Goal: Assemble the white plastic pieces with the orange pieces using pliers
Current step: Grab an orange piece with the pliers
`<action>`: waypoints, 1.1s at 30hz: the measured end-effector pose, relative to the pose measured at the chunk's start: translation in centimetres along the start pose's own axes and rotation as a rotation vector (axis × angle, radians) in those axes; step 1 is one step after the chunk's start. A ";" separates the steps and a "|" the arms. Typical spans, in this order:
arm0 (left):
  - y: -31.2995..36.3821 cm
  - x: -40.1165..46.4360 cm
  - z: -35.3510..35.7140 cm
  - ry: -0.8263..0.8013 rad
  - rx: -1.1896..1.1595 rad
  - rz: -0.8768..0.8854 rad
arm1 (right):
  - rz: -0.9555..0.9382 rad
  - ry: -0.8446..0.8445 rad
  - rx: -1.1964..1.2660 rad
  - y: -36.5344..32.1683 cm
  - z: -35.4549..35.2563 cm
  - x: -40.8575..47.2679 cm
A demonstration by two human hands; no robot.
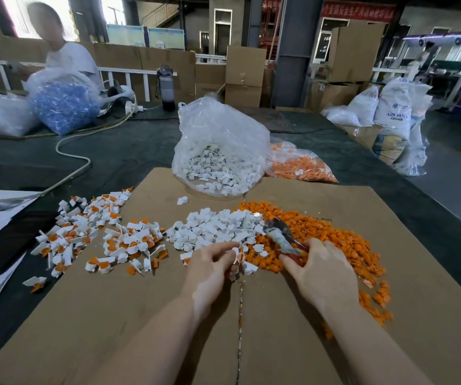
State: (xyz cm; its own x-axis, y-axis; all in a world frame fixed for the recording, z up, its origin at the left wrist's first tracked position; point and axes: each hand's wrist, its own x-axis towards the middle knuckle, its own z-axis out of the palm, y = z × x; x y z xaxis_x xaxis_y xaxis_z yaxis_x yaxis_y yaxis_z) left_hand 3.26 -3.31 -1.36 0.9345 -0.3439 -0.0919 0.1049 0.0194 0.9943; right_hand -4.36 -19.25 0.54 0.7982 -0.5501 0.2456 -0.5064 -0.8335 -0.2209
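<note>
Work surface: flattened cardboard sheet (146, 315) on dark table (129, 151), centre seam running from near edge toward hands. Bare cardboard near-left and near-centre; far edge of sheet under the bags, right edge running diagonally beside table edge.

Left hand (210, 269): fingers curled, pinching small white piece w/ orange insert (239, 257) at fingertips, just above seam. Whether fully seated: cannot tell.

Right hand (321, 270): fingers curled round red handles of pliers (280, 236); pliers head pointing up-left, tip over boundary between the two loose piles. How far jaws are parted: cannot tell, blurred. Held piece sits left of pliers handles, near but apart from pliers head.

Loose white pieces (218, 227) heaped directly beyond left hand. Loose orange pieces (321, 232) heaped under and right of right hand, trailing toward near-right edge of sheet. Assembled white-orange units (99, 232) scattered at left, spilling off sheet's left edge.

Far side: clear bag of white pieces (218, 151) w/ mouth open, bag of orange pieces (298, 165) just beside it on right. Second person (68, 56) at far left w/ bag of blue parts (65, 104). Cable (76, 154) crossing table at left.
</note>
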 end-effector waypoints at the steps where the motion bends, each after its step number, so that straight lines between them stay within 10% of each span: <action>1: -0.2 -0.1 -0.1 -0.019 0.058 0.028 | -0.014 0.015 -0.087 0.3 0.3 0.0; 10: -0.5 -0.3 -0.1 -0.014 0.195 0.125 | -0.004 0.011 -0.326 0.9 1.9 -0.1; 15: -0.7 -0.1 0.1 0.020 0.194 0.111 | -0.253 0.328 0.091 -0.8 2.5 -1.3; 20: -0.7 0.0 0.1 0.014 0.222 0.126 | -0.523 0.299 0.420 -3.0 3.2 -2.3; 33: -0.8 -1.0 0.0 -0.079 0.392 0.253 | -0.412 0.285 0.560 -3.2 3.4 -3.2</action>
State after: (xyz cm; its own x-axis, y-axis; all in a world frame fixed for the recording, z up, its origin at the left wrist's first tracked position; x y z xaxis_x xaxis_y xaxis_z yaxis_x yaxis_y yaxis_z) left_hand 2.24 -2.95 -2.04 0.8838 -0.4446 0.1456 -0.2736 -0.2388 0.9317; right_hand -4.24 -14.66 -2.77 0.7336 -0.2549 0.6300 0.1173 -0.8656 -0.4868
